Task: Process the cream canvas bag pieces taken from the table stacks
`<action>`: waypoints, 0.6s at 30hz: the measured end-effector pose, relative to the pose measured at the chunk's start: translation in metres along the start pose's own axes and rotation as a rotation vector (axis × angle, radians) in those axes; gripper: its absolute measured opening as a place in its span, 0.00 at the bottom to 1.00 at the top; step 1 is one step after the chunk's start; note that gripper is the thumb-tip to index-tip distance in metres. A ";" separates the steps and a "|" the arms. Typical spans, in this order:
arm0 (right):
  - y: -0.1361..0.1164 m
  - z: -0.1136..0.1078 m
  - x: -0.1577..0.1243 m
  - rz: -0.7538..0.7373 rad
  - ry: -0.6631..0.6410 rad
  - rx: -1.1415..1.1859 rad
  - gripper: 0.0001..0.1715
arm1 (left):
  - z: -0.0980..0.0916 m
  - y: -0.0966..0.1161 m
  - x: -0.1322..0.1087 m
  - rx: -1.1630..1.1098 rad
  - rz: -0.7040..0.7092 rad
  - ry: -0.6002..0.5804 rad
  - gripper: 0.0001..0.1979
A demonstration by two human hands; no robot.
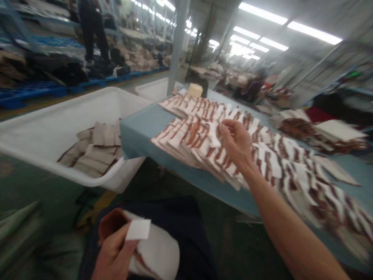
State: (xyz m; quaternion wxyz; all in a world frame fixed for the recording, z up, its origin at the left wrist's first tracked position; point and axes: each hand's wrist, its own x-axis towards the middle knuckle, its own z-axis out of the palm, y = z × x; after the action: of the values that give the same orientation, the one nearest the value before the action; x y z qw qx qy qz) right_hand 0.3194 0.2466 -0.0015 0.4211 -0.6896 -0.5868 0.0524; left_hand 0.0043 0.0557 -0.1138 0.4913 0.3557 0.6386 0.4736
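My left hand [115, 252] is closed around a folded fabric piece [160, 249], pale on the outside and reddish brown inside. A small white paper label [139, 229] lies on that piece by my thumb. Over the table, my right hand [237, 140] is stretched out with its fingertips pinched at a white paper slip [214, 134]. Around it lie overlapping rows of pale fabric pieces [189, 149] with brown edges, many bearing white slips. Motion blur softens the fine detail.
A blue-covered table [140, 128] carries the rows and a yellowish block [195, 90]. To its left stands a white bin [58, 112] with folded fabric pieces [99, 149] inside. A grey post [176, 46] rises behind. Fabric stacks [335, 128] are at the right; people are in the background.
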 end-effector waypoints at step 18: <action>-0.067 -0.007 -0.245 -0.190 -0.593 0.867 0.19 | 0.002 0.039 -0.056 -0.004 0.261 -0.407 0.33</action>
State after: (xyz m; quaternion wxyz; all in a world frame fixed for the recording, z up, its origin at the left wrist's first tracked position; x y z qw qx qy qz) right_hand 0.1977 0.0309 -0.0572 0.4865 -0.3518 -0.6650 0.4442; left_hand 0.0209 0.0168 -0.0603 0.5451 0.5225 0.4740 0.4529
